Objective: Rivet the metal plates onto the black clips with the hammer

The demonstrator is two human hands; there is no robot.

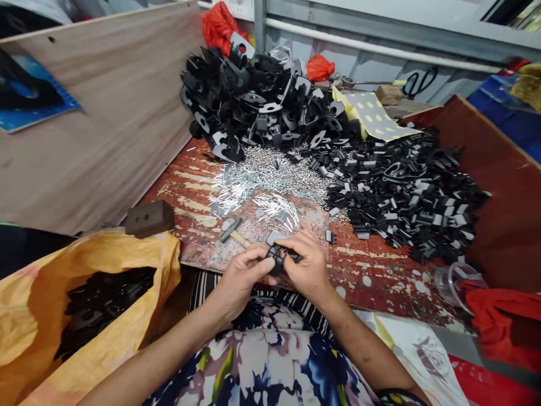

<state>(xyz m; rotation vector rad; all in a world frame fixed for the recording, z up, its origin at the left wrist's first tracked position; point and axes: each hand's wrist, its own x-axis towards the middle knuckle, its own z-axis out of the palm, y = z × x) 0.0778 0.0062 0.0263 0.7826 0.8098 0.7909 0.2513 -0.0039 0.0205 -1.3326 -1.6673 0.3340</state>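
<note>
The left hand point(242, 276) and the right hand point(308, 265) are meeting over the near edge of the workbench point(380, 270), fingertips closing tightly on a small black plastic clip point(279, 256), possibly two joined pieces. A small hammer point(231, 232) is lying just beyond them, near the heap of metal pins point(262, 180).

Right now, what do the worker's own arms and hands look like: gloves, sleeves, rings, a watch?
Both are bare: no gloves on the left hand or the right hand, and no ring, watch or band that I can see. No sleeves cover either arm as far as the picture shows. The person wears a garment printed in dark blue, white and yellow-green.
</note>
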